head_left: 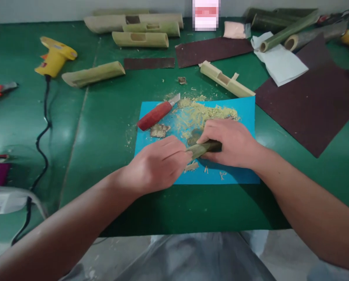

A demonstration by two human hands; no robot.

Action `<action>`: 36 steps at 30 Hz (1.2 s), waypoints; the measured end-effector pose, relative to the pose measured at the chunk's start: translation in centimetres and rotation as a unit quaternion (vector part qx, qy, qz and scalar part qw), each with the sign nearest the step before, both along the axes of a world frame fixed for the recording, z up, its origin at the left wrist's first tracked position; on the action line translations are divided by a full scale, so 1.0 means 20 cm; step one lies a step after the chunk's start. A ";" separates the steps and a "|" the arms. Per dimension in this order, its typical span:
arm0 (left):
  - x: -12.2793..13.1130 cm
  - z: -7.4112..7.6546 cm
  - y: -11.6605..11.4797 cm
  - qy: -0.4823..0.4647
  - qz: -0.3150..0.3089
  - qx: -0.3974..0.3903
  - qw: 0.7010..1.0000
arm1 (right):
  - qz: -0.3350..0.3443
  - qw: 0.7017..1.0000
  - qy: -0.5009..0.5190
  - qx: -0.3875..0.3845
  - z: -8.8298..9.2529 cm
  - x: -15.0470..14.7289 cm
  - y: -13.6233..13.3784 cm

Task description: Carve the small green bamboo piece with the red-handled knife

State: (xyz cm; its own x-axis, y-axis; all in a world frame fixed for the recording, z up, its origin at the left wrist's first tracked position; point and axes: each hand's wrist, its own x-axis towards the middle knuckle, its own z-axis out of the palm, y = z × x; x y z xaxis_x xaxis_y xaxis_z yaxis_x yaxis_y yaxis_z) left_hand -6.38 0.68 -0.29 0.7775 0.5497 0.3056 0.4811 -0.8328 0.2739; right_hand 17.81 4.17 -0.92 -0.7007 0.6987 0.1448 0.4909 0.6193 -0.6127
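A short green bamboo piece (200,150) lies across both hands, low over a blue sheet (247,173). My left hand (159,166) is closed around its left end. From the other side, my right hand (231,140) grips the right end, which looks dark between thumb and fingers. A roundish brownish-green thing (194,136) sits just behind the bamboo; its kind is unclear. Pale shavings (205,113) are heaped beyond my hands. A red-handled knife (156,115) rests on the sheet, blade pointing away to the right, beside a small worn brownish piece (159,130).
At the back left are several cut bamboo tubes (140,40) and a yellow glue gun (54,56) with a black cord. A notched bamboo piece (227,80) lies behind the sheet. Dark brown abrasive-looking sheets (309,105) and a white cloth (279,62) spread to the right.
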 end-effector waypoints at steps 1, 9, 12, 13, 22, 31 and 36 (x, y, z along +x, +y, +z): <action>0.01 0.00 0.00 0.006 -0.003 0.016 1.000 | -0.002 1.000 0.000 0.000 0.00 0.00 0.00; 0.03 0.03 -0.02 0.041 -0.009 0.061 0.997 | -0.015 1.000 -0.008 -0.005 0.01 0.00 0.00; 0.03 0.04 -0.04 0.037 -0.004 0.050 0.998 | -0.018 1.000 -0.010 0.002 0.01 0.00 0.00; 0.03 0.04 -0.04 0.032 0.002 0.043 0.999 | -0.018 1.000 -0.012 0.003 0.01 0.00 0.00; 0.03 0.02 -0.02 -0.022 0.003 0.013 1.000 | -0.015 1.000 -0.017 0.005 0.01 0.00 0.00; 0.03 0.02 -0.02 -0.031 0.005 0.008 0.999 | -0.018 1.000 -0.011 0.006 0.01 0.00 0.00; 0.02 0.01 0.00 -0.037 0.008 0.015 0.999 | -0.020 1.000 -0.018 0.007 0.01 -0.01 0.00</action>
